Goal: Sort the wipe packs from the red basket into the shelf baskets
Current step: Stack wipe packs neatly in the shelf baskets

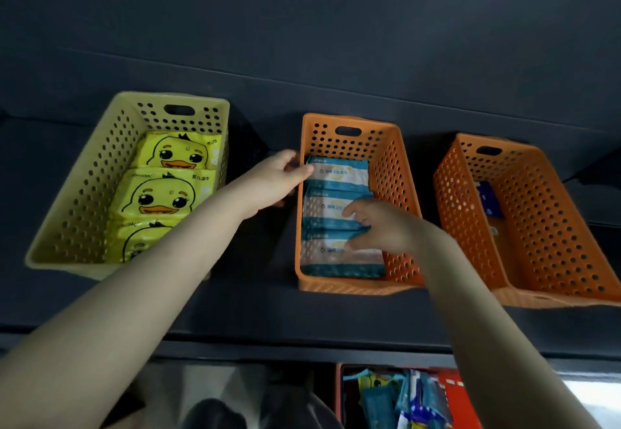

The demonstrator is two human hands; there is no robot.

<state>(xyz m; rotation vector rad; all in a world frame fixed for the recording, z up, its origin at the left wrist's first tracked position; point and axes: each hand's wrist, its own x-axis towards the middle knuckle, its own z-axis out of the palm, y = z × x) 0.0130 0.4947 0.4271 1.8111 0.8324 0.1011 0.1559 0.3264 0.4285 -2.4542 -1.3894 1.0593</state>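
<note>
Nearest, one red basket (454, 395) is holding jumbled packs. In the middle orange basket (389, 159), three teal packs (339, 174) are lying. The right hand (383, 227) is curling its fingers round the middle one and the left hand (279, 181) is pinching the farthest. Three duck packs (164, 195) are filling the one yellow basket (90, 193), and one blue pack (490, 200) is lying in the right orange basket (554, 227).

Both arms out fwd; L hand (279, 178) gripping, R hand (381, 223) pinching, palm down.
</note>
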